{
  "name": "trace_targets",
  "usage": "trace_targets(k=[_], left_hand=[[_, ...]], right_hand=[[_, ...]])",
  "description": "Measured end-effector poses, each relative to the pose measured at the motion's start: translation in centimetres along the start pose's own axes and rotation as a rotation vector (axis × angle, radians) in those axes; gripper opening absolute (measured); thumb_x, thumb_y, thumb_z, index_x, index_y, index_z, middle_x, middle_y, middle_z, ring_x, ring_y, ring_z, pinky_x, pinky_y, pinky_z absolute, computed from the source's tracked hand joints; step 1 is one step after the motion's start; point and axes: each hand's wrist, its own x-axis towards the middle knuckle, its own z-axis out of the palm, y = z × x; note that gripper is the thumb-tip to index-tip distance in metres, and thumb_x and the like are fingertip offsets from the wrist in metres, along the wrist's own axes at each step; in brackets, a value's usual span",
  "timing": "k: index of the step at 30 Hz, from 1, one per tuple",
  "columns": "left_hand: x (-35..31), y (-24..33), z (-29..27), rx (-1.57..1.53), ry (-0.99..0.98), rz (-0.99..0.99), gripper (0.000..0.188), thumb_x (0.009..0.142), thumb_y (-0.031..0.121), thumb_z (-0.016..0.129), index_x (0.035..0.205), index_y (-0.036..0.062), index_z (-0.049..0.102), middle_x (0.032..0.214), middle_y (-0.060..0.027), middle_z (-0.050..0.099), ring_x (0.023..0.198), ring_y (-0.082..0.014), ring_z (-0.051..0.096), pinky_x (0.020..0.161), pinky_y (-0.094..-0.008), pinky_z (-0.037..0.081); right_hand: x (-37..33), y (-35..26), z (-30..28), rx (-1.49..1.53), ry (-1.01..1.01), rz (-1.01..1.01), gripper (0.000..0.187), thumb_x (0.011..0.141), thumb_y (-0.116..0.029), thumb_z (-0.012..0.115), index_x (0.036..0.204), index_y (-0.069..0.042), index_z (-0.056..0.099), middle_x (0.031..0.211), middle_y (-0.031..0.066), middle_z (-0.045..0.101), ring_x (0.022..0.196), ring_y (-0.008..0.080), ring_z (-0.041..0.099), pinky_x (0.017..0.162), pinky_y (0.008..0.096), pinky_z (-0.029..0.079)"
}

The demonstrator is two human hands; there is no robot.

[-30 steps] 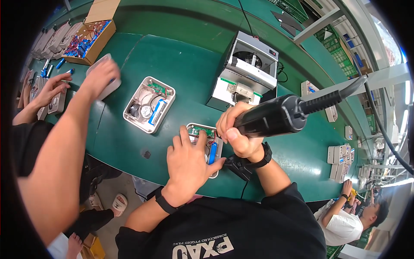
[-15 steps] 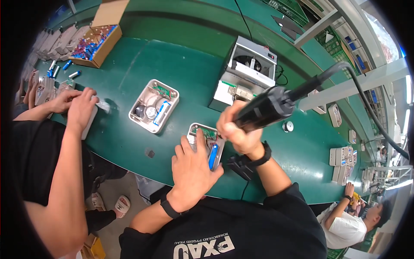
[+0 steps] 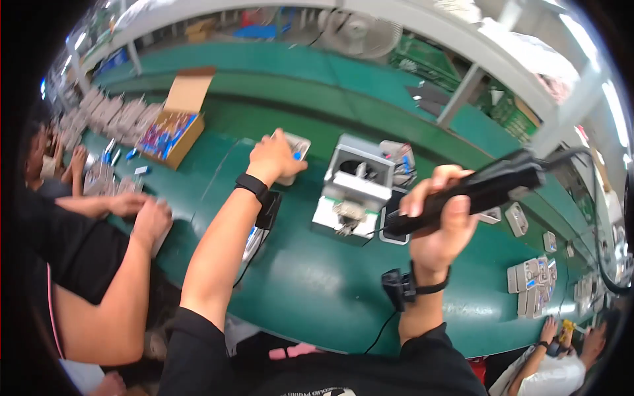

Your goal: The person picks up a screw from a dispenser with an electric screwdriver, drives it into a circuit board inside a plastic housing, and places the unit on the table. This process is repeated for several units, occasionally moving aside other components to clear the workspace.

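My right hand (image 3: pixel 444 224) is wrapped round a black corded electric screwdriver (image 3: pixel 485 193). Its thin bit points left, at the front of a grey-and-white screw feeder (image 3: pixel 362 177), close to the pale part on its front; whether they touch, I cannot tell. Further back, left of the feeder, my left hand (image 3: pixel 271 158) grips a small off-white plastic case (image 3: pixel 298 146) with something blue inside. My fingers hide much of that case. Another light case (image 3: pixel 252 244) with a blue part lies nearer, partly covered by my left forearm and the black device strapped to my wrist.
A cardboard box (image 3: pixel 187 140) of blue and red wired parts stands back left, beside stacked grey cases (image 3: pixel 115 115). A co-worker's hands (image 3: pixel 150 218) work at the left. Stacked cases (image 3: pixel 533 284) stand at the right. The screwdriver's cable (image 3: pixel 598 218) hangs at the right.
My left hand has left the nearer case and moved to one further back. My right hand has carried the screwdriver from above the nearer case to the feeder. The view has tilted up.
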Motion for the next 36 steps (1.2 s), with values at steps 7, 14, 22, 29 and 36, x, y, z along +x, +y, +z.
trace_targets(k=[7, 14, 22, 29, 36], left_hand=[[14.3, -3.7, 10.5, -0.155, 0.258, 0.233, 0.070, 0.094, 0.056, 0.060, 0.110, -0.0109, 0.070, 0.132, -0.0369, 0.057, 0.121, -0.0491, 0.058, 0.104, -0.0533, 0.047], [-0.9, -1.3, 0.7, 0.054, 0.031, -0.014, 0.106, 0.081, 0.057, 0.076, 0.158, 0.0027, 0.027, 0.149, -0.0311, 0.048, 0.142, -0.0431, 0.043, 0.116, -0.0572, 0.033], [-13.6, -11.9, 5.4, -0.156, 0.049, 0.123, 0.097, 0.072, 0.043, 0.087, 0.144, -0.0004, 0.039, 0.137, -0.0272, 0.053, 0.128, -0.0444, 0.050, 0.107, -0.0539, 0.040], [-21.1, -6.2, 4.5, -0.211, 0.009, 0.428, 0.065, 0.073, 0.039, 0.084, 0.125, 0.0059, 0.061, 0.137, -0.0278, 0.050, 0.129, -0.0445, 0.047, 0.110, -0.0559, 0.036], [-24.0, -3.2, 5.0, -0.136, -0.008, 0.623, 0.051, 0.075, 0.043, 0.081, 0.112, 0.0102, 0.069, 0.136, -0.0282, 0.050, 0.129, -0.0429, 0.047, 0.112, -0.0638, 0.032]], right_hand=[[-0.4, 2.6, -0.6, 0.195, 0.110, -0.030, 0.049, 0.096, -0.040, 0.072, 0.120, -0.002, 0.052, 0.102, 0.0077, 0.059, 0.077, 0.0174, 0.062, 0.074, 0.0352, 0.054], [0.3, 2.6, -2.4, 0.055, 0.011, 0.172, 0.031, 0.090, -0.021, 0.078, 0.106, -0.003, 0.059, 0.087, 0.0031, 0.061, 0.073, 0.0118, 0.061, 0.067, 0.0284, 0.050], [-1.8, 4.7, -0.4, 0.017, -0.148, 0.061, 0.028, 0.087, -0.012, 0.073, 0.097, -0.003, 0.049, 0.065, 0.0034, 0.053, 0.052, 0.0112, 0.050, 0.049, 0.0280, 0.044], [-3.0, 8.6, 0.1, -0.118, -0.230, 0.177, 0.027, 0.087, -0.013, 0.073, 0.092, -0.003, 0.047, 0.064, 0.0047, 0.052, 0.051, 0.0129, 0.049, 0.048, 0.0290, 0.043], [-3.7, 6.8, 1.7, -0.029, -0.219, 0.376, 0.028, 0.088, -0.016, 0.071, 0.088, -0.004, 0.046, 0.061, 0.0039, 0.047, 0.049, 0.0128, 0.046, 0.047, 0.0308, 0.041]])
